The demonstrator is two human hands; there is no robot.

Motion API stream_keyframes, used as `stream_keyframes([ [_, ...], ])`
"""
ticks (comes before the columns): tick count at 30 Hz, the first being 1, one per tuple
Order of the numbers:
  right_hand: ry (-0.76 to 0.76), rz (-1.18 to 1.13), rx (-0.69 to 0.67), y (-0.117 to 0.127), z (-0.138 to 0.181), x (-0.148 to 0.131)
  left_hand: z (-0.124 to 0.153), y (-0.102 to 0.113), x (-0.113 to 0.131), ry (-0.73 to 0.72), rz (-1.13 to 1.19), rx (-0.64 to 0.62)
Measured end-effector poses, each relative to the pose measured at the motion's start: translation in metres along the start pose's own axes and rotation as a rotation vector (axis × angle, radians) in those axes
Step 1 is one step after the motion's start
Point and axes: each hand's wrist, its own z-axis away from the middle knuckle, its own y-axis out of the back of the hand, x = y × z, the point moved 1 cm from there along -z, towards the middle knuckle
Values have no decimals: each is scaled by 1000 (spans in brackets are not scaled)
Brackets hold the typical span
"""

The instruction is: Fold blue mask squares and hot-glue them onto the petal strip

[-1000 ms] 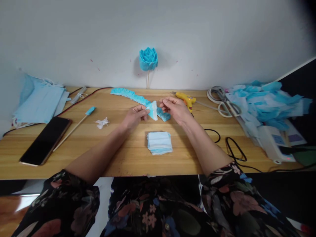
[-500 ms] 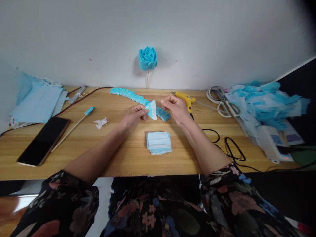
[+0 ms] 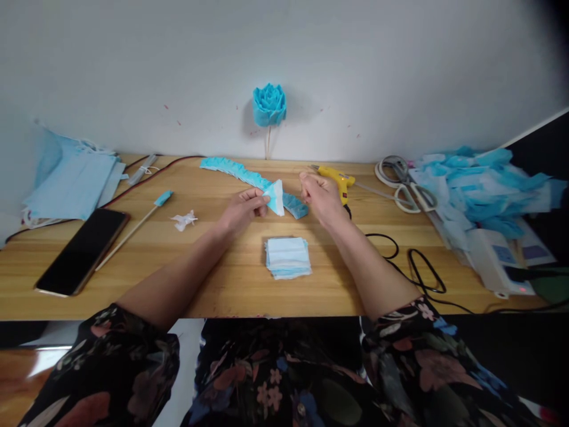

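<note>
My left hand (image 3: pixel 242 209) pinches a small folded blue-and-white piece (image 3: pixel 274 197) at the near end of a long strip of folded blue pieces (image 3: pixel 242 172) lying on the wooden table (image 3: pixel 222 279). To the right, my right hand (image 3: pixel 320 197) hovers with its fingers curled, close to the handle of a yellow glue gun (image 3: pixel 336 179); I cannot see anything in it. A stack of cut mask squares (image 3: pixel 287 257) lies on the table just in front of both hands.
A blue fabric rose on a stick (image 3: pixel 269 107) leans on the wall. At the left are blue masks (image 3: pixel 71 184), a phone (image 3: pixel 82 250), a stick with a blue tip (image 3: pixel 133 228) and a white scrap (image 3: pixel 184 220). Scissors (image 3: pixel 402 181), blue scraps (image 3: pixel 484 184) and black cables (image 3: pixel 413 267) lie right.
My right hand has let go of the folded piece and moved right toward the glue gun. My left hand keeps its hold in the same place.
</note>
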Motion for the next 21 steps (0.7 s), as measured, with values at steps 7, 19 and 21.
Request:
stream_keyframes([
  [7,31,21,-25,1,1,-2,1,-1,2,8,15,0],
  [19,187,365,-431,18,41,-72,1,-2,4,4,24,15],
  [21,291,511,-562,26,69,-90,1,-3,4,5,29,11],
])
